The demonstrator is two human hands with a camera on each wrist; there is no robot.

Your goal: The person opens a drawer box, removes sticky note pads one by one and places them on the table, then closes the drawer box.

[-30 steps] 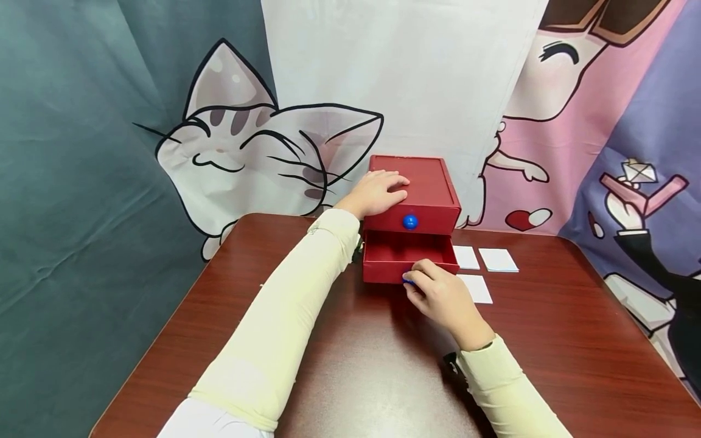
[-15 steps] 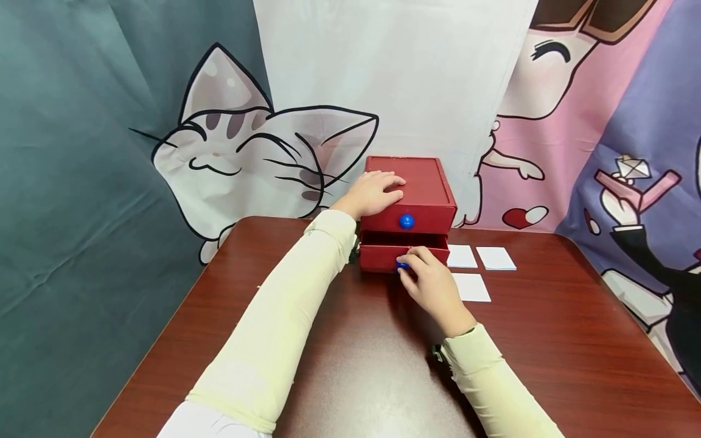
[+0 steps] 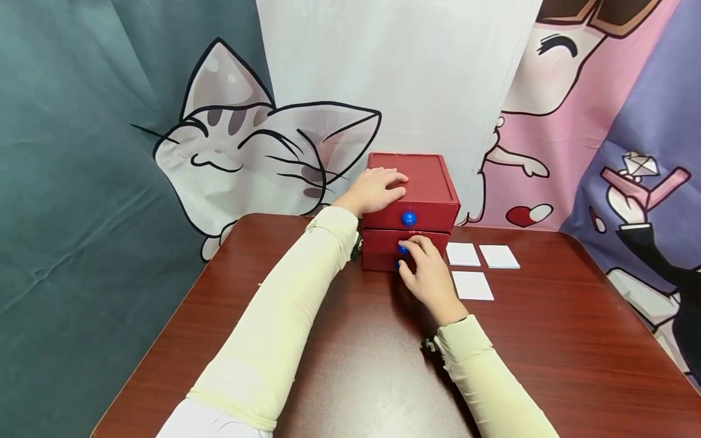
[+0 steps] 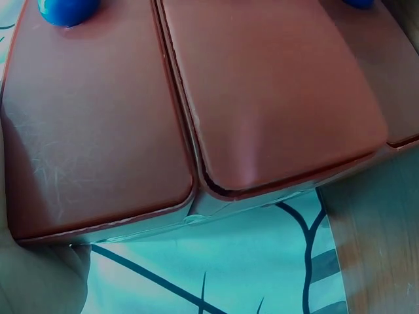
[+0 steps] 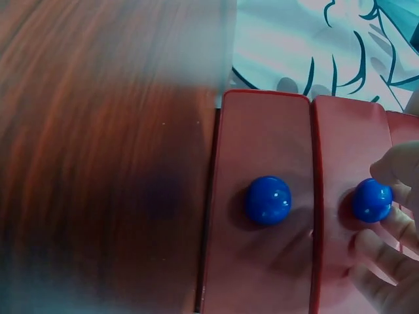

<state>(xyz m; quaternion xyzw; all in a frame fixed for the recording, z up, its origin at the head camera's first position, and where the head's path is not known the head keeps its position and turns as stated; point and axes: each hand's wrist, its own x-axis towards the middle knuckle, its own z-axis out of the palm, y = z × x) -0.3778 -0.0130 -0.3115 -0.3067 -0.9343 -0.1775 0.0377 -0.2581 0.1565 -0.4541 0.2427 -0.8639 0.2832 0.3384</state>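
A red drawer cabinet point(image 3: 417, 182) stands near the back of the table, its drawers fronted with round blue knobs. My left hand point(image 3: 374, 190) rests flat on the left part of its top; only an edge of that hand shows in the left wrist view. At the front, my right hand point(image 3: 429, 280) has its bent fingers around the middle drawer's knob point(image 5: 372, 200), and other fingertips lie by that drawer's face. The bottom drawer's knob point(image 5: 268, 200) shows beside it. The top drawer's knob point(image 3: 409, 219) is untouched. All drawer fronts look pushed in.
Three white cards point(image 3: 472, 286) lie on the brown wooden table point(image 3: 569, 328), right of the cabinet. A printed cloth backdrop point(image 3: 306, 55) hangs close behind the cabinet and around the table.
The middle drawer has gone from pulled out, with its inside showing, to pushed in. My right hand moved forward with its knob. My left hand stayed on the cabinet top.
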